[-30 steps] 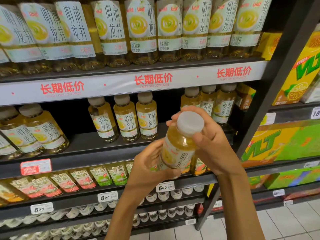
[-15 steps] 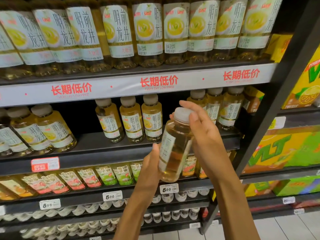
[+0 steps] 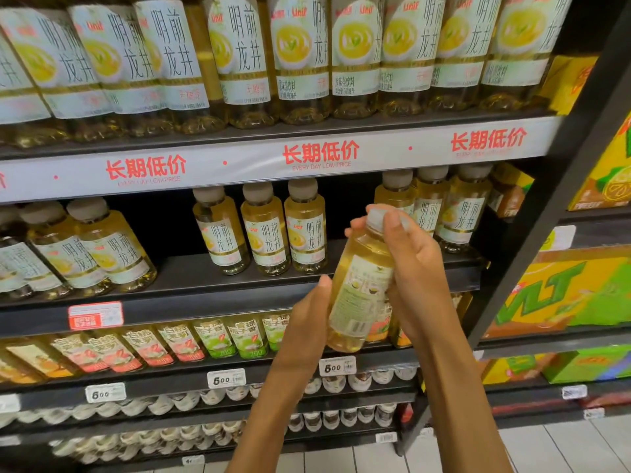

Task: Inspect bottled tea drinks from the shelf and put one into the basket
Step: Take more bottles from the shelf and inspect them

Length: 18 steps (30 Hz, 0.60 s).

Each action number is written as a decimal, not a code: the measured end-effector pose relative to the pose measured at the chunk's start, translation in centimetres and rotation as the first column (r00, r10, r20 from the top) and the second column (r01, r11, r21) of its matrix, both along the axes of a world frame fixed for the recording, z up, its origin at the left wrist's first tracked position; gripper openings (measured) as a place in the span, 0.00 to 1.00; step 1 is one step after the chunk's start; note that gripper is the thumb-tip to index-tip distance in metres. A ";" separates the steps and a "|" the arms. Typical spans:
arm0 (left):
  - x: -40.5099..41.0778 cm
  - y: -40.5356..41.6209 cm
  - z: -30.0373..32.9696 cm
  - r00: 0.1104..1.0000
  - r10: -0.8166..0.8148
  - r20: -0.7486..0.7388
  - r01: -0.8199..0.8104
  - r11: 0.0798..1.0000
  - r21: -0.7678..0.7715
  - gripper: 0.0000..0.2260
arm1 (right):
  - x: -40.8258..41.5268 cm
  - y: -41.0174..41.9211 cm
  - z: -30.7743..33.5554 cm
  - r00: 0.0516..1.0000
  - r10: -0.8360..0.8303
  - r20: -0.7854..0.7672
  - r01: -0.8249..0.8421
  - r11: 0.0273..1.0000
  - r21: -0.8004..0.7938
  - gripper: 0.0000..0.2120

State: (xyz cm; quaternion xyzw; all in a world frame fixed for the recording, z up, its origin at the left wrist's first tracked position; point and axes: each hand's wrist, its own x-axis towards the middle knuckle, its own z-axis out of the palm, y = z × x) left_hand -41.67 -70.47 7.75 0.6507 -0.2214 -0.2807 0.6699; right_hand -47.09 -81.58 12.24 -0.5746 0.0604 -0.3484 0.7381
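**Back label turned to face the person**

Before the shelf [image 3: 239, 291], the bottle [image 3: 358, 288] now shows its printed back, rotated from its front; right hand [image 3: 416, 278] fingers wrap cap and side; left hand [image 3: 307, 319] cups its base; inspection continues; no basket visible.

Dark metal store shelving [image 3: 211, 278], white price strips [image 3: 259, 162], pale tiled floor [image 3: 563, 448].

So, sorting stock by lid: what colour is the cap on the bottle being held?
White, on the held bottle's cap, seen in the head view.
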 end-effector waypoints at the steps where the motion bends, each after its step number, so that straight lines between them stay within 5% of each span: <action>1: -0.2 -0.3 0.1 1.000 0.016 0.009 -0.016 1.000 -0.004 0.20 | 0.0 0.0 0.1 1.000 -0.017 -0.014 0.017 1.000 -0.007 0.19; 5: -0.4 -0.6 -0.3 0.993 0.052 -0.103 -0.055 0.998 -0.029 0.23 | 0.0 -0.3 0.3 0.998 0.022 -0.063 -0.022 1.000 0.006 0.21; 11: -0.4 -0.2 0.0 0.886 -0.256 -0.386 0.217 0.966 -0.141 0.28 | -0.2 -1.0 0.1 0.976 0.211 0.056 -0.218 0.961 0.172 0.23; 18: -0.5 -0.4 0.1 0.995 -0.023 -0.100 0.031 0.996 0.080 0.24 | -0.4 -0.8 0.1 0.997 0.001 -0.073 -0.003 0.999 -0.033 0.19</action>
